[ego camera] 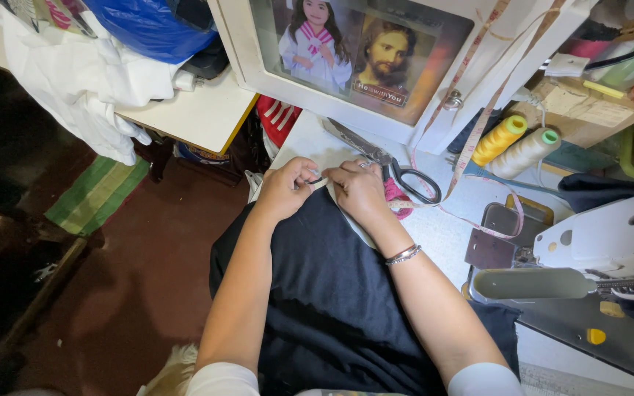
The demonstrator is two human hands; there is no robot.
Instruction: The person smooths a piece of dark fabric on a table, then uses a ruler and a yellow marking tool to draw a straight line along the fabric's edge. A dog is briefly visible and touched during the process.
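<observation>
A black cloth [332,293] lies over the white table [442,235] and my lap. My left hand [285,188] and my right hand [359,189] meet at the cloth's far edge. Both pinch a small dark part of the cloth between fingertips. A bracelet sits on my right wrist. Black-handled scissors [398,170] rest on the table just beyond my right hand, beside a pink scrap [396,196].
A sewing machine [588,257] stands at the right. Yellow and beige thread cones [515,143] lie behind it. A measuring tape [471,139] trails across the table. A framed picture [361,51] leans at the back. White cloth [82,81] hangs off a table at left.
</observation>
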